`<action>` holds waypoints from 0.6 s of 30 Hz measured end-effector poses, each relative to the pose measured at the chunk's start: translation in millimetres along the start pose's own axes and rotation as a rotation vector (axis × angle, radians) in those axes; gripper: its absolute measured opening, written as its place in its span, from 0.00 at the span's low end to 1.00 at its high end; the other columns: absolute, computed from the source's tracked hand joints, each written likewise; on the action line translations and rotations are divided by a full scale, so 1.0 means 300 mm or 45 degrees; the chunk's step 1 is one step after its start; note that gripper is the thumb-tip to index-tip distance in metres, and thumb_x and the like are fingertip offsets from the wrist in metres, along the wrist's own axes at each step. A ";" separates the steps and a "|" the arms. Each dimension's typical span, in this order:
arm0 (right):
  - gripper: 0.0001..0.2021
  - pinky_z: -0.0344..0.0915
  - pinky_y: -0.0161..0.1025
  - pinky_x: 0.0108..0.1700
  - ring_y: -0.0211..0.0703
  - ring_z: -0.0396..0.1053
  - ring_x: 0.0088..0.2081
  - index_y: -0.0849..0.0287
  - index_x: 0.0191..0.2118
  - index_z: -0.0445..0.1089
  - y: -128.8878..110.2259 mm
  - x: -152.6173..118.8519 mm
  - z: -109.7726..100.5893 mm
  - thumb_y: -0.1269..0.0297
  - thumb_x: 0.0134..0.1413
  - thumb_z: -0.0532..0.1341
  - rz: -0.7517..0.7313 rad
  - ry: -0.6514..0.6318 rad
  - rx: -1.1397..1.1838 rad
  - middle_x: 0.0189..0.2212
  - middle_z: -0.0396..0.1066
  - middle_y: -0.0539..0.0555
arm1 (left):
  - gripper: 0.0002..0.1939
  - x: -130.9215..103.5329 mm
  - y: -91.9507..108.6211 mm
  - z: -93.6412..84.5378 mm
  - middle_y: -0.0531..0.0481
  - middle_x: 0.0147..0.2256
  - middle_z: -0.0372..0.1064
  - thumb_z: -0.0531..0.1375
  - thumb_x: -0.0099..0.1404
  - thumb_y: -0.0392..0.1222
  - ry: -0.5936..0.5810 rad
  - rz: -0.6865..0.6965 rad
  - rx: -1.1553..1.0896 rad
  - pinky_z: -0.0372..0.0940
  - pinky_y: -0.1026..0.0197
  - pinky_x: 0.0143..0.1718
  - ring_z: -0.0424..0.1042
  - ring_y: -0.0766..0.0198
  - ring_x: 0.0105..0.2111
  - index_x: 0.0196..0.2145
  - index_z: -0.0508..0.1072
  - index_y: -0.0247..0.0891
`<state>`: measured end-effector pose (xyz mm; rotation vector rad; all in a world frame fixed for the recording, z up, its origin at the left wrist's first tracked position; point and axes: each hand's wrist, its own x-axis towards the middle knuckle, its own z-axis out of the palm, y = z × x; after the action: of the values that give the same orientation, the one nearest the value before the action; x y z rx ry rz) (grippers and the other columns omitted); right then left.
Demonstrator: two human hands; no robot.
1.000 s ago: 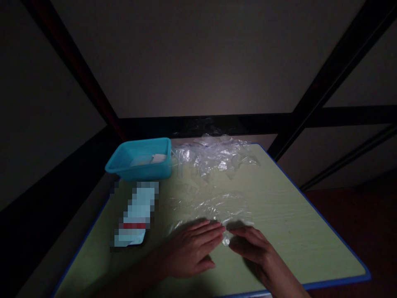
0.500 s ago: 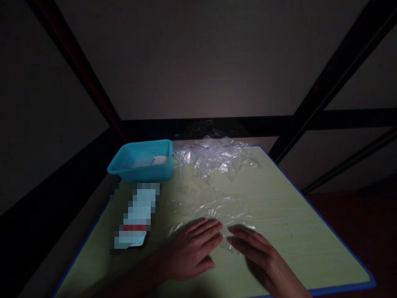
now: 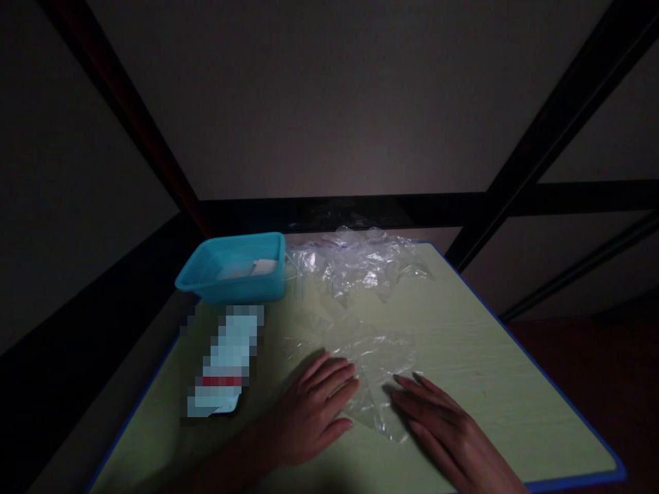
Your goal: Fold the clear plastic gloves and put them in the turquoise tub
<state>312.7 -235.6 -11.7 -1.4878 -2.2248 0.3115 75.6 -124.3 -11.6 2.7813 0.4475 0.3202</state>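
A clear plastic bag lies spread on the table, thin and creased, one corner pointing toward me. My left hand rests palm down over its left part, fingers stretched out and slightly apart. At the bag's right edge is my right hand, its fingers extended and the fingertips on or just beside the film. Neither hand grips anything. Beneath the hands, parts of the bag are hidden.
A heap of crumpled clear plastic covers the far side of the table, which has a blue rim. At the back left stands a blue basin with pale items inside. In front of it lies a blurred-out phone-like object.
My hands have moved apart: the left slightly to the left, the right to the right and a little toward me. More of the bag shows between them.
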 end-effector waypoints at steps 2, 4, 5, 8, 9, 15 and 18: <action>0.21 0.61 0.48 0.56 0.46 0.61 0.56 0.53 0.57 0.61 -0.004 0.006 -0.010 0.71 0.58 0.55 -0.016 -0.001 -0.009 0.53 0.66 0.52 | 0.23 -0.002 -0.003 -0.007 0.44 0.54 0.63 0.57 0.62 0.38 0.058 -0.016 -0.046 0.50 0.43 0.59 0.59 0.55 0.56 0.55 0.60 0.40; 0.21 0.61 0.48 0.56 0.46 0.62 0.55 0.53 0.57 0.60 -0.011 0.020 -0.019 0.70 0.58 0.55 -0.035 -0.012 -0.023 0.52 0.66 0.52 | 0.21 0.003 -0.021 -0.020 0.45 0.52 0.66 0.55 0.62 0.36 0.177 -0.101 -0.093 0.53 0.46 0.58 0.61 0.56 0.54 0.53 0.62 0.40; 0.21 0.62 0.47 0.56 0.45 0.62 0.55 0.53 0.57 0.60 -0.015 0.030 -0.024 0.70 0.58 0.54 -0.048 -0.019 -0.027 0.52 0.66 0.52 | 0.19 0.009 -0.037 -0.030 0.45 0.51 0.67 0.54 0.62 0.35 0.243 -0.169 -0.111 0.56 0.47 0.56 0.63 0.57 0.53 0.52 0.64 0.39; 0.20 0.62 0.46 0.56 0.45 0.64 0.54 0.54 0.57 0.62 -0.033 0.065 -0.032 0.69 0.59 0.54 -0.066 -0.041 -0.017 0.52 0.67 0.53 | 0.15 0.047 -0.106 -0.066 0.43 0.49 0.68 0.55 0.61 0.34 0.304 -0.367 -0.105 0.61 0.50 0.52 0.66 0.56 0.50 0.46 0.68 0.37; 0.19 0.63 0.46 0.55 0.44 0.65 0.53 0.55 0.56 0.63 -0.039 0.076 -0.033 0.69 0.59 0.54 -0.060 -0.044 -0.005 0.51 0.68 0.53 | 0.14 0.066 -0.134 -0.077 0.44 0.47 0.69 0.55 0.60 0.34 0.292 -0.398 -0.096 0.62 0.51 0.51 0.67 0.56 0.48 0.44 0.69 0.37; 0.17 0.64 0.44 0.55 0.44 0.67 0.51 0.54 0.52 0.67 -0.058 0.109 -0.033 0.71 0.58 0.55 -0.091 0.013 0.039 0.49 0.70 0.52 | 0.11 0.194 -0.290 -0.082 0.46 0.40 0.70 0.56 0.58 0.30 0.312 -0.495 -0.052 0.64 0.54 0.47 0.69 0.57 0.43 0.40 0.71 0.36; 0.17 0.65 0.44 0.54 0.44 0.67 0.51 0.54 0.52 0.67 -0.055 0.100 -0.029 0.71 0.58 0.54 -0.102 0.001 0.015 0.49 0.70 0.52 | 0.09 0.233 -0.344 -0.065 0.46 0.41 0.69 0.58 0.60 0.32 0.308 -0.497 -0.030 0.63 0.51 0.48 0.67 0.54 0.45 0.40 0.71 0.34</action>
<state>293.7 -215.1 10.1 -1.3879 -2.2710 0.2980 107.6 -2.3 -15.6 2.5630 1.0168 0.5631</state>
